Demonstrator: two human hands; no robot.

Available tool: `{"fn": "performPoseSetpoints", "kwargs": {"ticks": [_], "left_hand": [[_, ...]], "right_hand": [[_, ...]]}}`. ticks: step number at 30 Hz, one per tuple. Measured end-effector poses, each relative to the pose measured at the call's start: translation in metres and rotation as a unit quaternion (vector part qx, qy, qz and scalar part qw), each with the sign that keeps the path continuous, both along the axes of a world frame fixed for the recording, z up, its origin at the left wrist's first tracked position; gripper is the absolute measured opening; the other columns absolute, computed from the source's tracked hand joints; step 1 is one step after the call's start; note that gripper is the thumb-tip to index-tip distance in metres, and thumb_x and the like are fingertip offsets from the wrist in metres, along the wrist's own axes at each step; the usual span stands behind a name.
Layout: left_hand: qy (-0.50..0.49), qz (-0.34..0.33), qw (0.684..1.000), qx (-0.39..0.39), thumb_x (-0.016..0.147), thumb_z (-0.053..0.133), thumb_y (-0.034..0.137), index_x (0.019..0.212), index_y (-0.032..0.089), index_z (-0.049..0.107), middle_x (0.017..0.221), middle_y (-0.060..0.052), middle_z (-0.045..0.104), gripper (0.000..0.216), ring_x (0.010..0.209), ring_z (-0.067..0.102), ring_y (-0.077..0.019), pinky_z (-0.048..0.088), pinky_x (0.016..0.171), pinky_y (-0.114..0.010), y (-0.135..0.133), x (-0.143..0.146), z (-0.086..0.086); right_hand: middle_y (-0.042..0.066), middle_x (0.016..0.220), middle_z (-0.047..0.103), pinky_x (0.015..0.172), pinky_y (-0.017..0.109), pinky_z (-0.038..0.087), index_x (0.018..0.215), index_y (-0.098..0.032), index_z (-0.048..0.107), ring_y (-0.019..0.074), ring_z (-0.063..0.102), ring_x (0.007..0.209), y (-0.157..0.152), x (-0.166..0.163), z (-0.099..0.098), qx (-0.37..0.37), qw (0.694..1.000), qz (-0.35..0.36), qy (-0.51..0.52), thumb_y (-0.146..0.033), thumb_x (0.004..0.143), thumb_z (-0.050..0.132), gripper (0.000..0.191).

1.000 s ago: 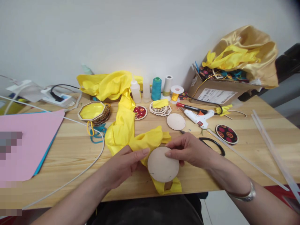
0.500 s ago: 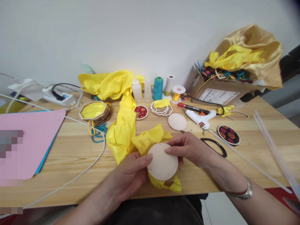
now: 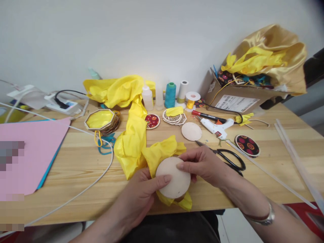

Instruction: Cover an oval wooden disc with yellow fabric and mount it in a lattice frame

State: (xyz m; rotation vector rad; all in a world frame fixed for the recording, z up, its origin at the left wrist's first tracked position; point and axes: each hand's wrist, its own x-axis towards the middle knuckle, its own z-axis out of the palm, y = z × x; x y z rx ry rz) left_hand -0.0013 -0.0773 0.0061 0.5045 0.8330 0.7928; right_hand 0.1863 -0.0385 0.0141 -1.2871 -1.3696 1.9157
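Observation:
Between my two hands, near the table's front edge, is a pale round disc (image 3: 174, 182). My left hand (image 3: 145, 189) grips its left side, thumb flat on the face and fingers hidden underneath. The thumb and fingers of my right hand (image 3: 202, 165) pinch its upper right rim. Yellow fabric (image 3: 162, 148) sticks out behind the disc at the top and below it; how the two are joined is hidden. Black-handled scissors (image 3: 231, 159) lie partly behind my right hand. A second pale disc (image 3: 191, 131) rests flat on the table beyond my hands.
A white glue gun (image 3: 217, 127) and a red marker (image 3: 207, 116) lie behind the scissors. Teal thread (image 3: 170, 96) and a white bottle (image 3: 147, 98) stand by the wall. A cardboard box (image 3: 230, 99) fills the back right. Octagonal frames (image 3: 101, 121) are stacked left; a white cable (image 3: 101, 173) crosses the table.
Both hands have shifted slightly left and down with the disc. My left thumb reaches further across its face. More of the scissors shows beside my right hand.

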Motion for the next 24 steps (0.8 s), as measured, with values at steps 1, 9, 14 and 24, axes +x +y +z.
{"fn": "performPoseSetpoints", "kwargs": {"ticks": [1,9,14,24], "left_hand": [[0.0,-0.001,1.0,0.001,0.078,0.067,0.015,0.114,0.013,0.065,0.101,-0.012,0.073,0.037,0.091,0.067,-0.0252,0.053,0.083,-0.036,0.0001,-0.0001,0.0003],[0.018,0.002,1.0,-0.014,0.078,0.066,0.016,0.119,0.016,0.062,0.1,-0.01,0.073,0.041,0.091,0.068,-0.0244,0.055,0.077,-0.032,0.0006,0.0013,0.0051],[0.032,0.004,0.999,-0.009,0.078,0.067,0.018,0.11,0.015,0.067,0.1,-0.01,0.073,0.033,0.091,0.068,-0.0242,0.055,0.075,-0.03,0.0002,0.0018,0.005],[0.039,0.012,0.999,-0.01,0.075,0.071,0.02,0.11,0.012,0.067,0.096,-0.011,0.073,0.036,0.083,0.069,-0.023,0.055,0.072,-0.03,-0.0011,0.0027,0.0018]], "right_hand": [[-0.002,0.054,0.056,0.042,0.018,0.034,0.072,-0.013,0.071,0.0054,0.044,0.045,-0.0003,-0.0002,-0.0006,0.0,1.0,-0.002,-0.002,-0.039,0.072,0.07,0.026],[-0.002,0.055,0.056,0.042,0.019,0.037,0.07,-0.013,0.07,0.0063,0.046,0.046,-0.0021,-0.0021,-0.0015,-0.004,1.0,-0.013,-0.013,-0.038,0.07,0.07,0.025],[-0.002,0.055,0.056,0.042,0.018,0.037,0.073,-0.013,0.071,0.0061,0.046,0.045,-0.0035,-0.0034,-0.0018,0.003,1.0,-0.018,-0.015,-0.037,0.072,0.068,0.024],[-0.002,0.055,0.056,0.04,0.017,0.037,0.073,-0.012,0.072,0.0062,0.047,0.045,-0.0042,-0.0043,-0.0027,0.0,0.999,-0.03,-0.012,-0.035,0.071,0.069,0.023]]}}
